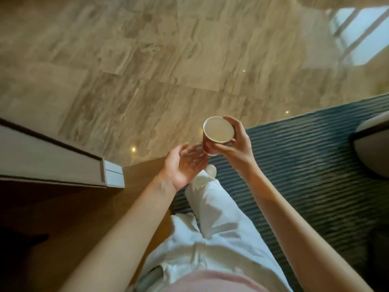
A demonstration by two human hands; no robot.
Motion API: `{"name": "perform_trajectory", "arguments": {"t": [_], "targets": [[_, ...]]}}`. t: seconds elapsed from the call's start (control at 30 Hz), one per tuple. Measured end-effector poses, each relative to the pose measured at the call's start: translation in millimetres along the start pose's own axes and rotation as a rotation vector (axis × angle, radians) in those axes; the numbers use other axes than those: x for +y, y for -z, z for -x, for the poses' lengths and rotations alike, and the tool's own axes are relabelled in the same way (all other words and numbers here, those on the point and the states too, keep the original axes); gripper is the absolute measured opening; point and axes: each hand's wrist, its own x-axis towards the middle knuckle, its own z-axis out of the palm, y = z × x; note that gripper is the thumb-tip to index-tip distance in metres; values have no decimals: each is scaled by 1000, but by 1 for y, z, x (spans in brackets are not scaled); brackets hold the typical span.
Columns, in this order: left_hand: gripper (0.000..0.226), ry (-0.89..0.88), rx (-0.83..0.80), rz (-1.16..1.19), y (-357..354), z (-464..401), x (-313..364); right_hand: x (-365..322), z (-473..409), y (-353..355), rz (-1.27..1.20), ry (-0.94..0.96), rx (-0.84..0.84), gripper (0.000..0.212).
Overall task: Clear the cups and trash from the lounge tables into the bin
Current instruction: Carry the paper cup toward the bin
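A small paper cup [217,131] with a red-brown outside and a pale inside is held upright above the floor. My right hand [235,146] grips it, fingers and thumb curled round its rim and wall. My left hand [184,163] is just left of and below the cup, palm up, fingers relaxed and spread, holding nothing; its fingertips are close to the cup's base. No bin is in view.
A polished stone floor [168,60] stretches ahead. A striped blue-grey carpet [315,165] lies to the right, with a pale rounded seat edge [372,146] at far right. A grey box-like ledge [52,157] stands on the left. My white-trousered legs [212,207] are below.
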Motion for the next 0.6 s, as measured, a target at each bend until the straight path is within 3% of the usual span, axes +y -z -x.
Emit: {"name": "perform_trajectory", "arguments": {"t": [0.37, 0.6], "targets": [[30, 111, -131, -358, -212, -167, 142, -29, -237, 83, -60, 26, 274, 74], [29, 253, -200, -458, -348, -250, 161, -35, -333, 168, -62, -1, 461, 78]]}}
